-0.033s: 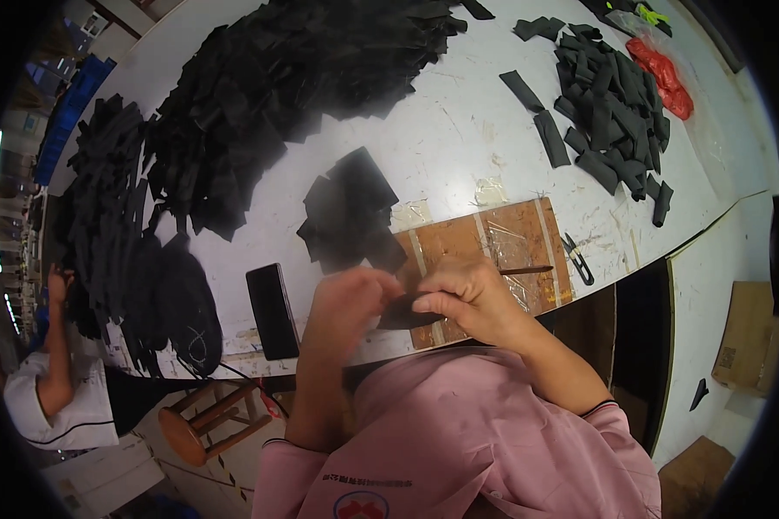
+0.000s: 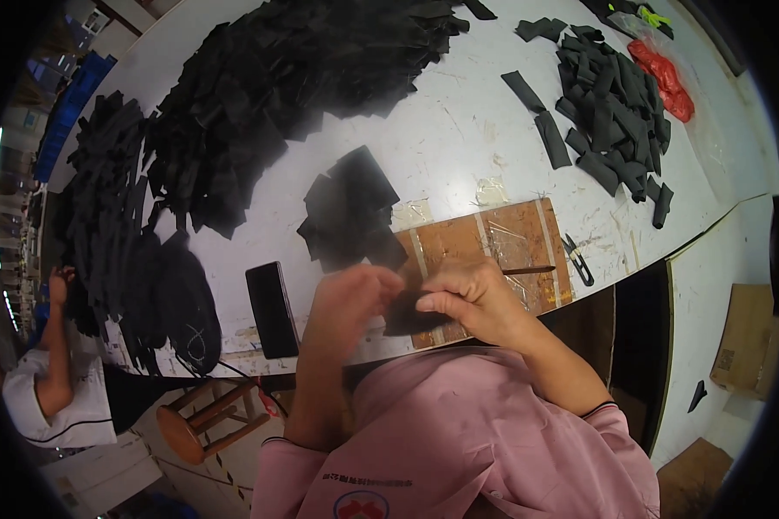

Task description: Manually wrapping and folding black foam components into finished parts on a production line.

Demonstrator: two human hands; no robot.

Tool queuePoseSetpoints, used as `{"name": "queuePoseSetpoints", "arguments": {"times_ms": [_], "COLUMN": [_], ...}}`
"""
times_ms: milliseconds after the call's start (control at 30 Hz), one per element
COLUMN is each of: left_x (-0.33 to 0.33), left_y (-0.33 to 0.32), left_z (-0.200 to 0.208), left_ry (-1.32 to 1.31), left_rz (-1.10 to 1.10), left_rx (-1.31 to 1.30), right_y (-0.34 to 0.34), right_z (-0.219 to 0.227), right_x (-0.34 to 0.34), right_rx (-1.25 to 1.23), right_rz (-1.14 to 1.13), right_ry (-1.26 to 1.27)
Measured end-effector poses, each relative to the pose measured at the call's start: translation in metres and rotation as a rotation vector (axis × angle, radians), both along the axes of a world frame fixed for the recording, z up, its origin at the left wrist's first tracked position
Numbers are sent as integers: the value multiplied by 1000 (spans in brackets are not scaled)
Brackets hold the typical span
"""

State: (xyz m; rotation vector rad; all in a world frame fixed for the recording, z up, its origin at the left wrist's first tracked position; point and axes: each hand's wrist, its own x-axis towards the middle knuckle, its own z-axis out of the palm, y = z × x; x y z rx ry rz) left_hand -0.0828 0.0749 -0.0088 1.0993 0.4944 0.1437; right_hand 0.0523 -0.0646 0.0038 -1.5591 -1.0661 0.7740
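A black fabric piece hangs over the near edge of the brown board, pinched between the thumb and fingers of my right hand. Just left of it, my left hand is curled and smeared by motion. Whether its fingers touch the fabric cannot be made out. Under my right hand lies the brown board, with strips of clear tape across it. A thin dark brown stick rests on the board, right of my right hand. Beyond my hands is a small stack of black fabric pieces.
Heaps of black fabric spread over the table's far left. Folded dark pieces pile up at the right, near a red plastic bag. A phone and thread snips flank the board. A co-worker's arm shows at far left.
The black fabric piece in my right hand has turned and hangs lower and more spread out. My left hand stays close beside it, still blurred.
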Motion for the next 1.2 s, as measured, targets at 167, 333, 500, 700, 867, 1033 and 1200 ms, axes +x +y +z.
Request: {"name": "queuePoseSetpoints", "arguments": {"times_ms": [167,333,500,700,867,1033,1200], "left_x": [5,5,5,3,-3,-1,3], "left_y": [3,12,15,13,2,-27,-50], "left_z": [9,25,30,21,11,7,8], "left_ry": [-6,60,139,-55,93,148,-16], "left_rz": [-98,-278,-399,-425,-311,89,164], "left_rx": [77,219,388,614,18,180,843], "right_y": [-5,-6,-7,-7,-6,-5,-8], "right_z": [8,9,6,1,-10,11,-2], "right_x": [5,6,9,9,4,-15,-24], "right_rx": [-111,-143,-188,-179,-32,182,70], "right_rz": [62,123,185,267,213,-274,-279], "right_ry": [-8,-16,-43,46,59,-632,-97]}}
